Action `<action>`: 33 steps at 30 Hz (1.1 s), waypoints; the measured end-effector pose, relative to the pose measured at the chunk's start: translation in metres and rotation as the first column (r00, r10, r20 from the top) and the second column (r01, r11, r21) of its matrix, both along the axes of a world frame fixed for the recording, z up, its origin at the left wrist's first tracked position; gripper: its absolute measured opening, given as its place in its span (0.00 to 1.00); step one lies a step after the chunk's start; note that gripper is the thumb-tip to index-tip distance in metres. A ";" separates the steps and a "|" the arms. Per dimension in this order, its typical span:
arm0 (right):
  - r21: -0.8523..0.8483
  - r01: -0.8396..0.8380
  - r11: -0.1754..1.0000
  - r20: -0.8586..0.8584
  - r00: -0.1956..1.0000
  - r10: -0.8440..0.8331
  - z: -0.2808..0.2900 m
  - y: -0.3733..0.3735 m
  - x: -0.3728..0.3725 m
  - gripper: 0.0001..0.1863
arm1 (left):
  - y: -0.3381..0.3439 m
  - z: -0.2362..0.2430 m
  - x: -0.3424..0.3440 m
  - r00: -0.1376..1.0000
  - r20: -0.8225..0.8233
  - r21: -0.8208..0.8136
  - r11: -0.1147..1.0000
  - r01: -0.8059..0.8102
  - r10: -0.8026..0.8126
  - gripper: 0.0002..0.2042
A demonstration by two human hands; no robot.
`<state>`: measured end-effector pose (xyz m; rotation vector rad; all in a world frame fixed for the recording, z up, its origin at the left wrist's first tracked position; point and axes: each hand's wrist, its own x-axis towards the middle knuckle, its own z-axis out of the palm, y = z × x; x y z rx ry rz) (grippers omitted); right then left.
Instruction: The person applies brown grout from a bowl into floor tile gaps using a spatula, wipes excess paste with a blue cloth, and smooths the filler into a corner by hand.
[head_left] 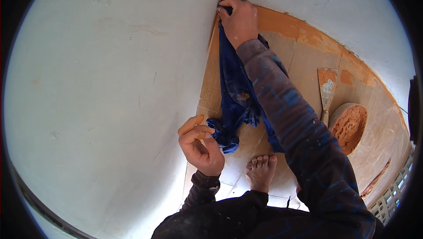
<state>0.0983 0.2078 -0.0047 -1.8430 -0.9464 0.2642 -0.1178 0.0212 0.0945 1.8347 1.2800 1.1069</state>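
My right hand (240, 20) is closed on the upper end of a dark blue cloth (231, 76), up in the corner where the two white walls meet the floor. From there the cloth hangs down over the tiles, its lower end bunched up. Part of it disappears behind my right forearm. Beside the left wall, my left hand (200, 146) is raised with bent fingers apart and holds nothing. Orange-brown smears mark its fingertips, which are close to the bunched end of the cloth.
An orange-brown band (282, 23) runs along the floor at the far wall. To the right lie a smeared putty knife (327, 84) and a round tub (350, 126) of reddish-brown paste. My bare foot (261, 173) stands on the wood-look tiles. A pale lattice (392, 190) is at lower right.
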 end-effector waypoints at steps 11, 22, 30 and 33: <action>0.003 -0.017 1.000 -0.090 0.996 0.017 0.010 -0.006 -0.009 0.20 | 0.002 -0.005 0.000 1.000 0.017 -0.027 1.000 0.000 0.001 0.08; 0.035 -0.070 0.997 -0.167 0.983 0.075 0.005 -0.022 -0.023 0.18 | 0.003 -0.007 0.002 1.000 0.017 -0.034 0.999 -0.012 0.012 0.07; 0.052 -0.118 0.992 -0.215 0.968 0.127 0.008 -0.038 -0.039 0.19 | 0.002 -0.005 0.005 1.000 0.020 -0.049 0.999 0.002 -0.001 0.07; 0.048 -0.130 0.990 -0.215 0.967 0.137 0.007 -0.049 -0.045 0.19 | -0.001 -0.007 0.008 1.000 0.027 -0.041 0.999 0.003 -0.002 0.07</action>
